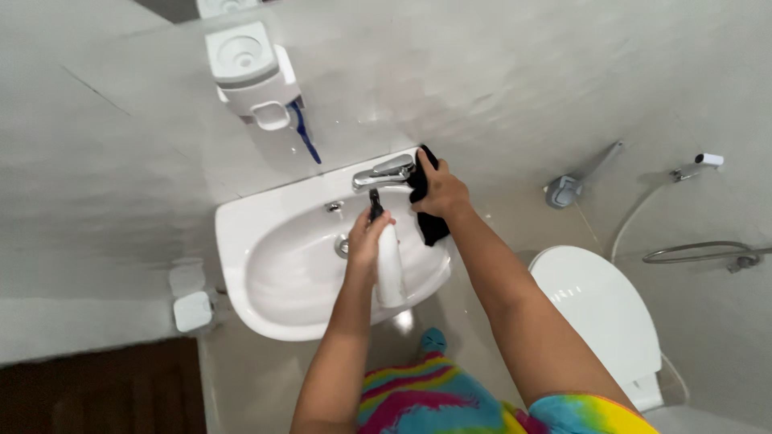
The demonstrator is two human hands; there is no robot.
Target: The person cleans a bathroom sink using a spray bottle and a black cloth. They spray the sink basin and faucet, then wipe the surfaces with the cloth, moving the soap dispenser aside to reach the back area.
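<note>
Head view: left hand [366, 237] grips a white spray bottle [389, 269], fingers wrapped; right hand [441, 193] pinches a black cloth [428, 210] against the far chrome faucet [386, 172], mid-wipe; spraying likely needs aiming.

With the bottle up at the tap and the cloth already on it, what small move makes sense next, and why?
Probably a short squeeze of the spray bottle. The left hand holds it with its black nozzle just below the chrome tap, while the right hand presses a black cloth against the tap's side, placed to wipe it.
</note>
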